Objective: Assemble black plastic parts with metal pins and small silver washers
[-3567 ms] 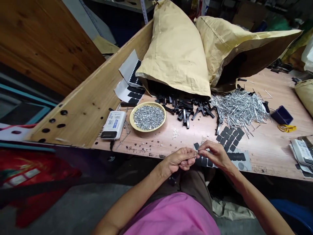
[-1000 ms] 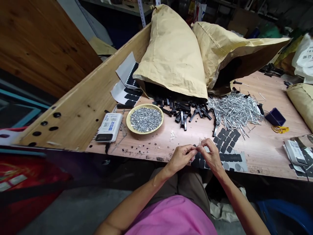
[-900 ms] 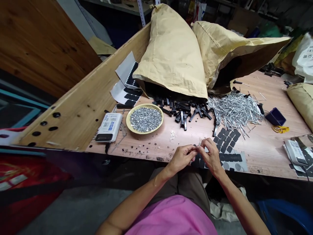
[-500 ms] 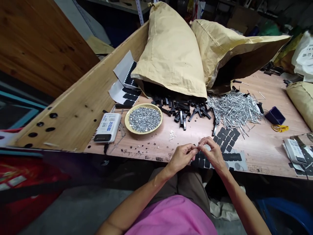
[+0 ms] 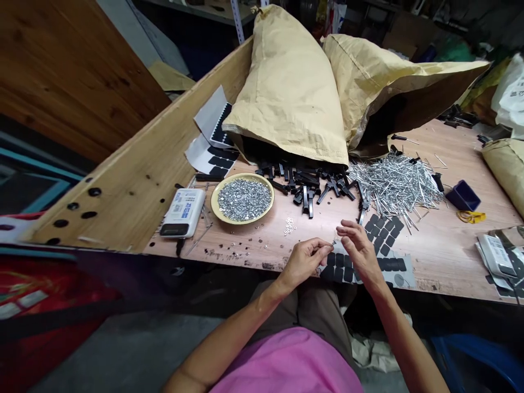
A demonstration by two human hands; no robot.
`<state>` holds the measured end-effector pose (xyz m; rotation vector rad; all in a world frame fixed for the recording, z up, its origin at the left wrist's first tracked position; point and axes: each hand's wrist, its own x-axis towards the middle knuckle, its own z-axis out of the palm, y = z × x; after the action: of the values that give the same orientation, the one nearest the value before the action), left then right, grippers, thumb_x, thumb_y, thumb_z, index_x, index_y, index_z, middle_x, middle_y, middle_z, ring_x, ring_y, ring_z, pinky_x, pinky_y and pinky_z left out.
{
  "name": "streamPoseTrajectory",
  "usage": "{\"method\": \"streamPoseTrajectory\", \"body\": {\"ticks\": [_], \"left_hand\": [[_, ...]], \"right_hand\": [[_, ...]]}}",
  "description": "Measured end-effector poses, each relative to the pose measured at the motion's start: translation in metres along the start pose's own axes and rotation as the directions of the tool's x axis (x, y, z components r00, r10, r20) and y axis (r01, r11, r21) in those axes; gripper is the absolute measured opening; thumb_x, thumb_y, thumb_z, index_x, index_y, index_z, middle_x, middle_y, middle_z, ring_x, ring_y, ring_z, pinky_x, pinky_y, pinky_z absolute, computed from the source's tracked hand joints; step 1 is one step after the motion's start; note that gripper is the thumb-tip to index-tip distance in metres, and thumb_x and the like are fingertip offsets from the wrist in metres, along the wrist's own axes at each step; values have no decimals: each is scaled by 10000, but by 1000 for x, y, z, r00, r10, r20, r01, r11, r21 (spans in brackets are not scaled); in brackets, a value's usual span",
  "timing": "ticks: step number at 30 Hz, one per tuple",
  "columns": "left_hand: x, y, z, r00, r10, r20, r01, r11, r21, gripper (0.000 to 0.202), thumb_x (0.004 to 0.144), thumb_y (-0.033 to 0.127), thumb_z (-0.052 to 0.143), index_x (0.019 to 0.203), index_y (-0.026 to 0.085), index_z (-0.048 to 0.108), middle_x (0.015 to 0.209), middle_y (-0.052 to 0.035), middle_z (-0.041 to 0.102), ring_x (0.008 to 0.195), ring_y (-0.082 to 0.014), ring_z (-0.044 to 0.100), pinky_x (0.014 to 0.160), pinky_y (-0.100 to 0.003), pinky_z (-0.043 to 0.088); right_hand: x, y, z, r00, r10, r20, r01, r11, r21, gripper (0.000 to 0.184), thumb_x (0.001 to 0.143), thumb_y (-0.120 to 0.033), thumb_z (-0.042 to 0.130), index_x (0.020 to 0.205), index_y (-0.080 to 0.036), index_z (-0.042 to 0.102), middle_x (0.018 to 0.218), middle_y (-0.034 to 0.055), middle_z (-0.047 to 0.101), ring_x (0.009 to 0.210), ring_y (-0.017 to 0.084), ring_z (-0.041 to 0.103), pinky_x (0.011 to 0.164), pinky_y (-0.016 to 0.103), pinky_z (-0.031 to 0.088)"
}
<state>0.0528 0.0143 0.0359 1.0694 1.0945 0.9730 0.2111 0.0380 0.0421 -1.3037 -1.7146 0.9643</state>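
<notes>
My left hand [image 5: 303,263] is closed in a pinch, with a small shiny metal piece [image 5: 334,243] poking out at the fingertips; its exact kind is too small to make out. Just to the right, my right hand [image 5: 360,252] has its fingers apart and holds nothing visible. Below and beside both hands lies a grey sheet of black adhesive-looking pads [image 5: 392,265], and more black pads [image 5: 381,232] are behind the right hand. A small cluster of nut-like metal pieces [image 5: 289,225] rests on the table beyond my left hand.
A yellow bowl [image 5: 213,210] full of small metal pieces stands left, beside a white device [image 5: 184,212]. Black plastic parts [image 5: 307,185] and a heap of metal rods [image 5: 397,183] lie before two large paper sacks [image 5: 290,82]. A dark blue box [image 5: 463,195] is at right.
My right hand has come away from the left fingertips and its fingers have spread. The left hand stays almost in place, and the small metal piece now shows in its pinch.
</notes>
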Motion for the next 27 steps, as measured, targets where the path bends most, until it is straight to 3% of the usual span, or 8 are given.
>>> {"method": "streamPoseTrajectory", "body": {"ticks": [3, 7, 11, 13, 18, 22, 24, 27], "left_hand": [[0, 0, 0, 1000, 12, 4, -12, 1000, 16, 286, 769, 418, 557, 711, 146, 623, 496, 48, 482, 458, -62, 413, 464, -175, 341], [-1, -2, 5, 1000, -3, -21, 4, 999, 32, 300, 762, 435, 552, 661, 156, 595, 506, 44, 514, 424, -60, 411, 443, -183, 341], [-2, 0, 8, 998, -15, -59, 12, 999, -47, 277, 751, 421, 587, 694, 153, 628, 571, 0, 623, 524, -100, 548, 535, -202, 432], [-2, 3, 8, 993, -12, -117, -6, 988, -154, 266, 746, 411, 612, 753, 148, 646, 635, -30, 677, 658, -132, 620, 664, -224, 474], [1, 3, 17, 985, -62, -163, -10, 913, -408, 355, 673, 458, 694, 805, 132, 643, 742, -68, 717, 708, -164, 660, 708, -271, 507], [4, 2, 24, 972, -58, -230, -50, 898, -437, 352, 697, 447, 681, 840, 127, 651, 764, -80, 724, 745, -168, 674, 730, -265, 499], [5, 4, 26, 971, -48, -233, -64, 892, -447, 343, 696, 436, 683, 845, 129, 649, 751, -74, 724, 746, -164, 676, 745, -265, 498], [2, 8, 30, 985, -59, -162, -25, 880, -474, 339, 671, 432, 701, 809, 128, 642, 701, -66, 719, 675, -147, 666, 695, -246, 507]], "right_hand": [[1, -2, 1, 999, 10, 34, -10, 1000, -9, 203, 788, -423, 613, 765, -222, 629, 1037, 64, 573, 1016, 220, 549, 896, 367, 428], [2, -3, 11, 999, 39, -21, -40, 997, -59, 345, 779, -493, 581, 608, -204, 505, 832, 39, 536, 852, 198, 556, 800, 348, 447], [-4, -4, 12, 984, -10, -179, -16, 990, -141, 397, 786, -604, 491, 760, -208, 509, 887, 53, 515, 880, 215, 530, 788, 358, 436], [-11, -6, 12, 968, 69, -241, -95, 990, -101, 410, 815, -612, 439, 822, -207, 506, 868, 49, 532, 845, 208, 536, 777, 356, 440], [-39, -9, 29, 945, 327, 8, -320, 918, 236, 403, 801, -578, 510, 926, -201, 578, 786, 25, 595, 764, 185, 569, 718, 312, 471], [-59, -2, 43, 865, 479, 148, -491, 749, 444, 453, 777, -570, 560, 1044, -207, 606, 623, -25, 531, 557, 137, 517, 559, 268, 458], [-64, 1, 44, 859, 496, 124, -486, 716, 502, 461, 782, -599, 542, 1012, -208, 626, 714, 8, 594, 638, 149, 562, 634, 287, 484], [-64, -1, 40, 910, 414, -29, -350, 803, 483, 476, 772, -622, 543, 1002, -217, 640, 1002, 58, 640, 967, 205, 578, 875, 331, 450]]}}
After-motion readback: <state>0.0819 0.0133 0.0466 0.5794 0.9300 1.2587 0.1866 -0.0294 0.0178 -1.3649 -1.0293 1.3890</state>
